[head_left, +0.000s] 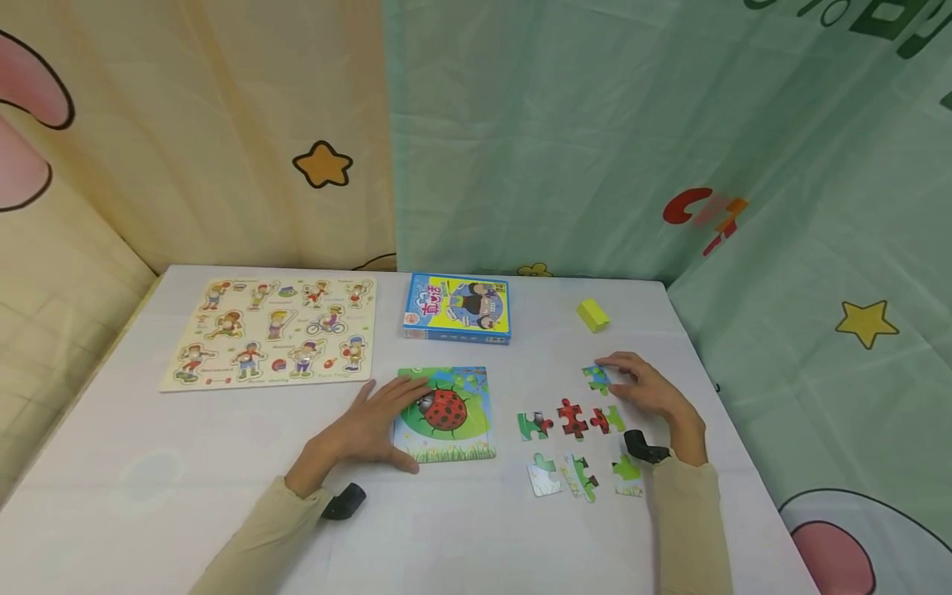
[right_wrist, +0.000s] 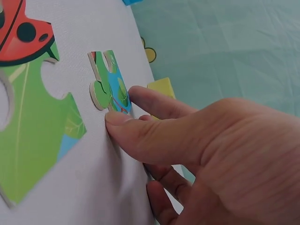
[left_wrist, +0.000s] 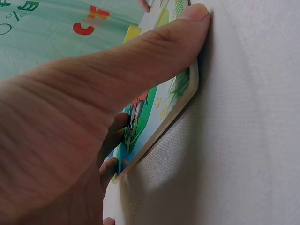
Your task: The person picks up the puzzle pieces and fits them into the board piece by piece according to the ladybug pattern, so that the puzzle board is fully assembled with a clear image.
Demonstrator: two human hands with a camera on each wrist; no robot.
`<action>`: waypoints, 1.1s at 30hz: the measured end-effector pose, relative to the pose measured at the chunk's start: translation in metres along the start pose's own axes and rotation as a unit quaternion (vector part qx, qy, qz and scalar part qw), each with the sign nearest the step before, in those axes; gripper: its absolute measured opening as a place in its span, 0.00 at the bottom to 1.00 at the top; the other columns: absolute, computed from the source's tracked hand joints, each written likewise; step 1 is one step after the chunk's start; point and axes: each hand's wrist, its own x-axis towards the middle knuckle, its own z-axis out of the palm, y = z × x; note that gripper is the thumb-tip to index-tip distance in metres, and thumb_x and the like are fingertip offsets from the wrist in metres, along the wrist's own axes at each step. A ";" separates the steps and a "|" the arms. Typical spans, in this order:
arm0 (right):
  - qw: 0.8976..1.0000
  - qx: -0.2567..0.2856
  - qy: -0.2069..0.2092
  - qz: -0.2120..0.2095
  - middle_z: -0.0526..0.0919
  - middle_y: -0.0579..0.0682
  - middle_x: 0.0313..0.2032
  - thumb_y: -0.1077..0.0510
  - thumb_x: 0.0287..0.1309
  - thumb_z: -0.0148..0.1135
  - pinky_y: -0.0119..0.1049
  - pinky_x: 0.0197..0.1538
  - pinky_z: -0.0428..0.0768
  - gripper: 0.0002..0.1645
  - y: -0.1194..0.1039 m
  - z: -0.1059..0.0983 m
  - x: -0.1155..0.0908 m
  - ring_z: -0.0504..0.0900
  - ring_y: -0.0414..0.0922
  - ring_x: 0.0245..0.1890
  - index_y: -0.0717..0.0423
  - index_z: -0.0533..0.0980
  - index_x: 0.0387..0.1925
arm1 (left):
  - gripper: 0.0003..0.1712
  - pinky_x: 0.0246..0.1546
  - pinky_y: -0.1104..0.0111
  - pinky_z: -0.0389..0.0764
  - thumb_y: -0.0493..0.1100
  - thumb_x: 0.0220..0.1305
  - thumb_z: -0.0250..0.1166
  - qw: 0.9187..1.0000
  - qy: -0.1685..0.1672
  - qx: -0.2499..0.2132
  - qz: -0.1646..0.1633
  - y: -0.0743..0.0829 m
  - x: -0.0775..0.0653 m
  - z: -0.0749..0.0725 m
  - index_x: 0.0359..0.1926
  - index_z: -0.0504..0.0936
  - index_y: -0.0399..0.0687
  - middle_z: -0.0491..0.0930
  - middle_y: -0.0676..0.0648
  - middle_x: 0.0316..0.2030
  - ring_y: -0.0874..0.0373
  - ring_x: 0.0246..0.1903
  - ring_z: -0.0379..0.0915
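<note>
A square ladybug puzzle board (head_left: 468, 430) lies flat in the middle of the table. My left hand (head_left: 372, 423) rests at its left side, fingertips on the picture and the thumb stretched along the front left corner. To the right, my right hand (head_left: 650, 390) pinches a blue and green jigsaw piece (head_left: 596, 377) between thumb and index finger; the right wrist view shows this piece (right_wrist: 119, 86) by its edge, close to the table. Loose jigsaw pieces (head_left: 573, 419) in red, green and white lie in rough rows just in front of that hand.
A wooden peg board (head_left: 256, 330) with sports figures lies at the back left. Behind the ladybug board sits a blue and yellow card box (head_left: 461, 307). A small yellow block (head_left: 592, 315) stands at the back right. Curtains (head_left: 521, 149) hang behind the white table (head_left: 149, 471).
</note>
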 end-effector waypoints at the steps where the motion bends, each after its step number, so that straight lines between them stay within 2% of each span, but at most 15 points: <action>1: 1.000 -0.004 0.002 0.002 0.62 0.66 0.68 0.67 0.65 0.59 0.68 0.69 0.61 0.27 0.000 0.000 0.001 0.64 0.67 0.66 0.59 0.73 0.66 | 0.65 0.74 0.33 0.36 0.62 0.40 0.82 1.000 -0.001 0.000 -0.001 0.000 0.000 0.000 0.76 0.60 0.49 0.56 0.45 0.77 0.41 0.78 0.41; 12: 0.999 -0.022 0.025 -0.020 0.68 0.66 0.63 0.68 0.61 0.62 0.64 0.64 0.67 0.24 -0.001 0.001 0.002 0.68 0.65 0.59 0.62 0.75 0.60 | 0.66 0.74 0.34 0.36 0.62 0.39 0.82 1.000 -0.001 -0.001 0.002 -0.002 0.002 0.000 0.77 0.60 0.49 0.55 0.45 0.78 0.41 0.78 0.41; 18: 0.998 -0.048 0.032 -0.028 0.72 0.65 0.62 0.65 0.62 0.64 0.63 0.62 0.70 0.23 -0.002 -0.002 0.004 0.71 0.63 0.58 0.61 0.75 0.59 | 0.66 0.74 0.33 0.36 0.63 0.38 0.82 1.000 0.006 -0.004 0.008 -0.003 0.001 0.001 0.76 0.60 0.48 0.55 0.45 0.77 0.41 0.78 0.41; 27: 0.994 -0.079 0.053 -0.050 0.79 0.66 0.57 0.62 0.63 0.66 0.59 0.56 0.77 0.24 -0.007 -0.004 0.005 0.78 0.62 0.53 0.64 0.75 0.59 | 0.66 0.73 0.32 0.36 0.63 0.39 0.82 1.000 0.007 -0.009 0.011 -0.003 0.001 0.002 0.76 0.60 0.48 0.56 0.44 0.77 0.40 0.78 0.42; 33: 0.993 -0.058 0.060 -0.081 0.80 0.65 0.53 0.64 0.62 0.67 0.59 0.57 0.77 0.24 -0.016 0.005 0.008 0.79 0.60 0.50 0.67 0.75 0.58 | 0.66 0.74 0.33 0.36 0.63 0.39 0.82 1.000 0.004 -0.004 0.008 -0.003 0.001 0.001 0.76 0.60 0.48 0.55 0.45 0.77 0.40 0.78 0.41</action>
